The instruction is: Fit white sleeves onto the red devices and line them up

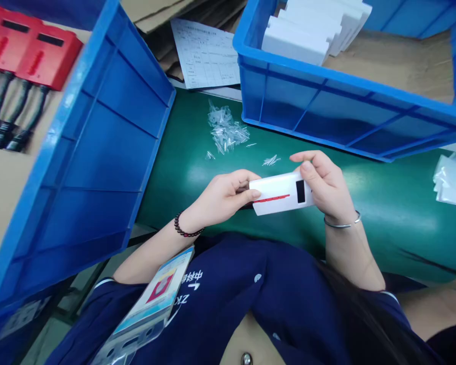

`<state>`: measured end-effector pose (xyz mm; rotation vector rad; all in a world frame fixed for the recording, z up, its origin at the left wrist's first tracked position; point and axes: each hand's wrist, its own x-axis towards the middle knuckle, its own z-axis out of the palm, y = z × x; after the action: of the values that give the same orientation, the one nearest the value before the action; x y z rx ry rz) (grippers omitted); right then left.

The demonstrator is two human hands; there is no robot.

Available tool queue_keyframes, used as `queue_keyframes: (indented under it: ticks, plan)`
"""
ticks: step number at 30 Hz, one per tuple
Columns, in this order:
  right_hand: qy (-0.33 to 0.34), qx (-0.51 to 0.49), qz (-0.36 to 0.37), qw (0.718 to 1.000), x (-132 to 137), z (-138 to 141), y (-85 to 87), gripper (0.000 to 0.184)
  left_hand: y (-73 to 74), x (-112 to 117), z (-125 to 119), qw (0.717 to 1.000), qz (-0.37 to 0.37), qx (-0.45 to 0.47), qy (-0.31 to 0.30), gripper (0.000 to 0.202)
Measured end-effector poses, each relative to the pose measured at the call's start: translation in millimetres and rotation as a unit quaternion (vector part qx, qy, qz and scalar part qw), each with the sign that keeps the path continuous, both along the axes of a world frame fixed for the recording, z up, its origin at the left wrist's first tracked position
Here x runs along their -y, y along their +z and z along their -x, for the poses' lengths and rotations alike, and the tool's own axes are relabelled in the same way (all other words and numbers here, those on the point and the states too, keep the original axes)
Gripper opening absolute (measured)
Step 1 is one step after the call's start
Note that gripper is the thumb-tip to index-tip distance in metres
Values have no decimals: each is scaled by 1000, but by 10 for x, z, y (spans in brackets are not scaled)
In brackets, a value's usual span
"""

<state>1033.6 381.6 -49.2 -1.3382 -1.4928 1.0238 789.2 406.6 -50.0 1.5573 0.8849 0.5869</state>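
hands (228, 195) over green table (368, 243) near bins (114, 126)

Left hand (233, 195), right hand (325, 187) hold white case (275, 188) above green table (186, 147).

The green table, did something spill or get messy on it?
Maybe: clear plastic bits lie in a loose, untidy heap on the green table, with small slivers scattered apart, nearer the right hand. The held white case shows no visible damage.
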Motion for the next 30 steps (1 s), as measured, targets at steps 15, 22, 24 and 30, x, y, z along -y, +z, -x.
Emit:
queue_keyframes:
  ticks: [15,22,24,30]
  plan:
    - [-90,-69,-50,992,-17,45,-311,51,-169,112,-353,916,236,253,202,46]
    - [165,190,-393,884,219,132,-478,17,-91,18,-334,906,198,289,237,45]
    - [158,157,-402,888,217,83,-523,18,-84,-27,-305,907,178,289,249,45]
    - [-121,132,-247,952,118,36,-535,12,-102,-49,-276,915,169,282,232,44]
